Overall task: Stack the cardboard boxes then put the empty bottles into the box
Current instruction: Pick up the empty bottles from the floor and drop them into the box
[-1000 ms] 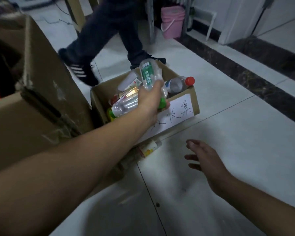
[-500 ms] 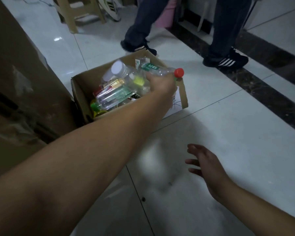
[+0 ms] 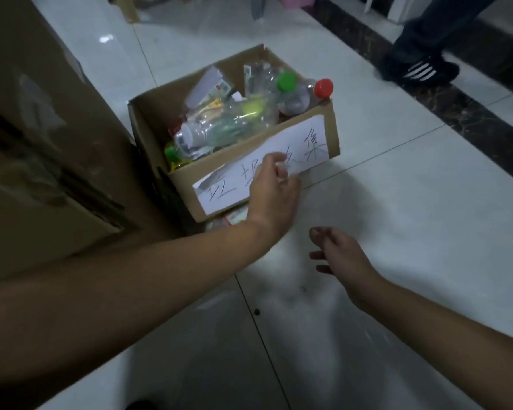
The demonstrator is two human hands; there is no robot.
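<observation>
A small open cardboard box (image 3: 150,119) stands on the white tile floor, with a handwritten paper label (image 3: 310,143) on its front. It holds several empty plastic bottles: a clear one (image 3: 219,131) lying across the middle, a green-capped one (image 3: 286,81) and a red-capped one (image 3: 323,87) at the far right corner. My left hand (image 3: 274,196) hovers in front of the label with loosely curled fingers, holding nothing. My right hand (image 3: 341,255) is open above the floor nearer to me. Part of another bottle (image 3: 234,217) shows on the floor at the box's near edge, mostly hidden by my left wrist.
Large brown cardboard boxes (image 3: 42,119) are stacked along the left, touching the small box. Another person's leg and black striped shoe (image 3: 418,69) stand at the top right on a dark floor band (image 3: 471,119). A pink bin (image 3: 298,0) is at the far top.
My left hand let go of the green-labelled bottle into the box and drew back down in front of the label. The other person walked off to the right.
</observation>
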